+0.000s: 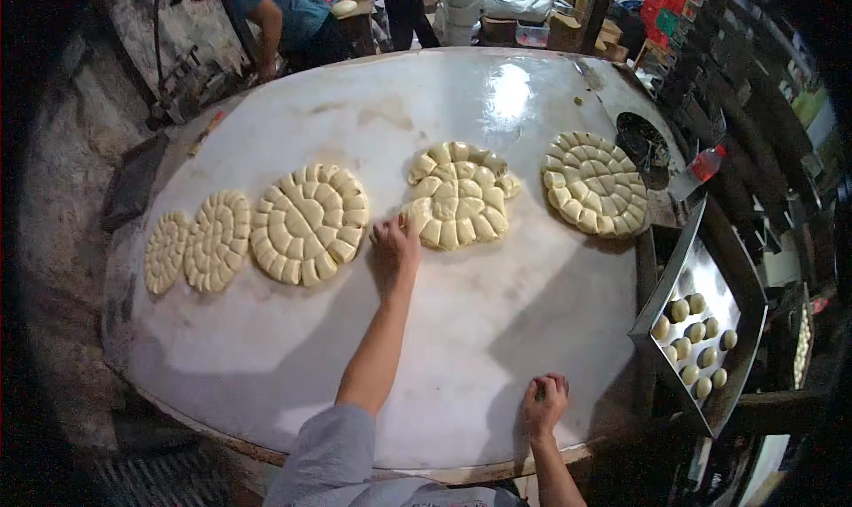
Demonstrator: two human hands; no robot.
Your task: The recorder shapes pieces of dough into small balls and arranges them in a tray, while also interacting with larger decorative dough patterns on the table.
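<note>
My left hand point(393, 239) reaches across the table to the left edge of a dough round point(458, 196). Its bent fingers close on a piece of dough at that edge; the fingertips are partly hidden. The round is cut into wedge-like pieces, and its outline is uneven, with pieces jutting out at the upper right. Nearer to me, at the right, my right hand point(544, 405) hovers or rests by the table's front edge, fingers curled in. Whether something small is inside them does not show.
Left lie more segmented dough rounds point(309, 225); another round point(595, 185) is at the right. A tilted metal tray point(723, 285) with several dough balls point(697, 332) stands by the right edge, near a bottle point(707, 163). Beyond the far left edge, another person point(280, 15) bends over.
</note>
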